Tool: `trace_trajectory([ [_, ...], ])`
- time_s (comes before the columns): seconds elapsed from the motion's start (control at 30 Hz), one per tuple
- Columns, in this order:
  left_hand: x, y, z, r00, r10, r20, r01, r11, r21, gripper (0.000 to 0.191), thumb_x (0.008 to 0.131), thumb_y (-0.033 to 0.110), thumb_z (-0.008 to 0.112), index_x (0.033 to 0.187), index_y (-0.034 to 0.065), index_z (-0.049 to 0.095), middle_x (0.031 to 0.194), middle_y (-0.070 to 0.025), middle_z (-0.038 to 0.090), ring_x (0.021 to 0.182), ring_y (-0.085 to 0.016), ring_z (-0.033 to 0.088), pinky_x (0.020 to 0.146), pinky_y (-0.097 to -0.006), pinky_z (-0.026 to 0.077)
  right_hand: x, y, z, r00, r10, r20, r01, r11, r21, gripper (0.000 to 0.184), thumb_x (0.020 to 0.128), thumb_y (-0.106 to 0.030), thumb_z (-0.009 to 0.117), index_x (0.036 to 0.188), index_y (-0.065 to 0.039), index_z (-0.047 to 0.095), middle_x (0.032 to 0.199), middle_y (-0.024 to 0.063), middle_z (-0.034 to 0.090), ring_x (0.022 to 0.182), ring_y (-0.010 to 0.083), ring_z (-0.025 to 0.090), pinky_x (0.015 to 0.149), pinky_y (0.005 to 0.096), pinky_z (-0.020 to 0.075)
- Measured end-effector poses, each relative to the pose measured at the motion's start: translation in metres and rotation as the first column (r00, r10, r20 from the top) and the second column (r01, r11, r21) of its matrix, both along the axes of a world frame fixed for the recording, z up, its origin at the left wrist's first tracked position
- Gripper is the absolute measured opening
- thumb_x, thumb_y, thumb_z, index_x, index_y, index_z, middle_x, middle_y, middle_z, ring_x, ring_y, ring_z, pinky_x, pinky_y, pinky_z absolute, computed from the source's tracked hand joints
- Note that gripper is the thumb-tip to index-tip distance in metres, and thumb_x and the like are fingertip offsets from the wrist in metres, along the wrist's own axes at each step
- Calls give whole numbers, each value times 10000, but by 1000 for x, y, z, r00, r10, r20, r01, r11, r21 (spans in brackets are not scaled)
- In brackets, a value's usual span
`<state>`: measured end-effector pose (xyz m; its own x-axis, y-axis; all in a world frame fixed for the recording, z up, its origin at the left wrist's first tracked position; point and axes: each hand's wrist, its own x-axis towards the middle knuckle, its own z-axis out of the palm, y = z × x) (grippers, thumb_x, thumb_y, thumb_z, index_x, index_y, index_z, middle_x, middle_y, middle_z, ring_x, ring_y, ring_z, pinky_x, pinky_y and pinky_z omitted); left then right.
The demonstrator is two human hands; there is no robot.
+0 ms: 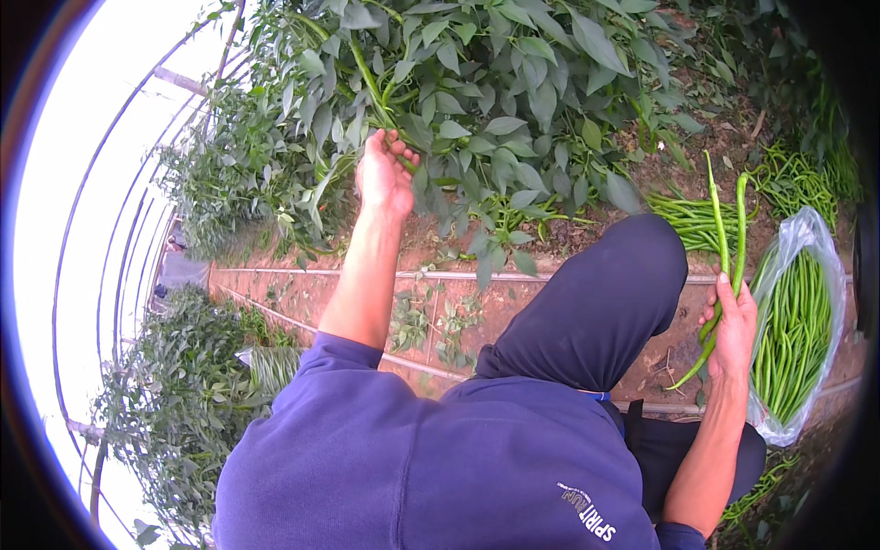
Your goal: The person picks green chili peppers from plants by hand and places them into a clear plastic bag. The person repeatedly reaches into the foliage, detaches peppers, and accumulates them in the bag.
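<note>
My left hand (389, 172) is raised to the leafy pepper plants (509, 89), its fingers curled at the lower end of long green peppers (364, 69) among the stems. Whether it grips them or a stem, I cannot tell. Out to the right, my right hand (733, 316) is closed around a few long green chili peppers (718, 213), which stick out above and below the fist. Right beside that hand lies a clear plastic bag (833, 275), open and filled with long green peppers (790, 337) lying lengthwise.
Piles of green peppers (694, 216) lie on the soil beyond my knee, with more (790, 179) farther right. Pale lines (440, 275) run along the soil path. Another plant row (185, 385) and a filled bag (271, 368) are at left, near the greenhouse's curved frame (89, 165).
</note>
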<state>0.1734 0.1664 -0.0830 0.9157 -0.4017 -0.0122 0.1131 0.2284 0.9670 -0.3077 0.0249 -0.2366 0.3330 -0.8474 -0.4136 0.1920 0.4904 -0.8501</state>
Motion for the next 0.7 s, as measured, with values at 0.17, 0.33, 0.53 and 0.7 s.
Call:
trace_trajectory([
  [0.17, 11, -1, -17, 997, 54, 57, -56, 998, 33, 236, 1063, 321, 564, 1037, 92, 612, 713, 32, 424, 671, -139, 413, 661, -339, 386, -1, 3, 2, 1000, 6, 24, -6, 1000, 2, 305, 1088, -263, 616, 1311, -55, 636, 790, -51, 532, 629, 47, 493, 567, 220, 420],
  [0.33, 11, 1, -25, 990, 10, 139, -29, 991, 130, 218, 1089, 328, 542, 1045, 139, 639, 668, 85, 335, 596, -91, 319, 585, -286, 294, -3, 3, 7, 1000, -13, 21, 13, 1000, -19, 284, 1086, -256, 625, 1285, -54, 637, 786, -38, 545, 625, 59, 500, 575, 236, 432],
  [0.53, -5, 7, -50, 953, 44, 301, -125, 959, 256, 329, 1057, 320, 671, 1310, 110, 685, 951, 39, 648, 682, -94, 475, 605, -299, 396, 0, 2, 7, 1000, 3, 26, -2, 999, -34, 309, 1085, -268, 627, 1301, -47, 632, 781, -46, 533, 628, 55, 493, 578, 231, 425],
  [0.7, -29, 8, -46, 943, 104, 315, -221, 906, 362, 362, 1065, 337, 660, 1298, 60, 677, 875, 22, 612, 626, -85, 446, 541, -258, 346, 4, 2, 5, 1000, 5, -11, -5, 998, -68, 333, 1080, -284, 636, 1304, -38, 639, 769, -59, 514, 632, 48, 482, 575, 224, 410],
])
